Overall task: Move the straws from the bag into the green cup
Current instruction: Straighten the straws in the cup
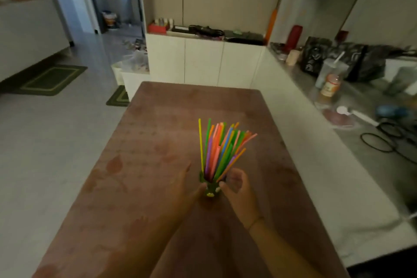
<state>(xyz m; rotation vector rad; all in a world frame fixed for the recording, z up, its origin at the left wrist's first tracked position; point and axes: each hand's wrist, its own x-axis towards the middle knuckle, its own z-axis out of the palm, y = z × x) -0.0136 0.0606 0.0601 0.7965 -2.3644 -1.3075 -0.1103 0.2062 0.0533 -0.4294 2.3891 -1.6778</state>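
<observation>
Green cup: we see the green cup (209,189) standing upright on the brown tabletop (155,142), a little below the centre of the frame.
Straws: the straws (220,149) stand in the cup as a loose fan of yellow, green, orange, pink, blue and purple. They spread upward and to the right, and one orange straw leans out lowest on the right.
Cup relative to hands: we find it directly between the two hands, with the left hand just to its left and the right hand just to its right.
Left hand: the left hand (184,187) lies relaxed and wide, fingers stretched toward the upper frame. Its thumb appears to touch the cup's left wall.
Right hand: the right hand (239,187) has its fingers curled beside the rim, near the leaning orange straw, and its thumb tip meets the cup's right wall. We cannot tell whether it grips anything.
Wrist: a thin bracelet (256,221) circles the right wrist.
Surroundings: a grey counter (338,142) runs along the right of the frame, and green mats (52,79) lie on the floor at left.
</observation>
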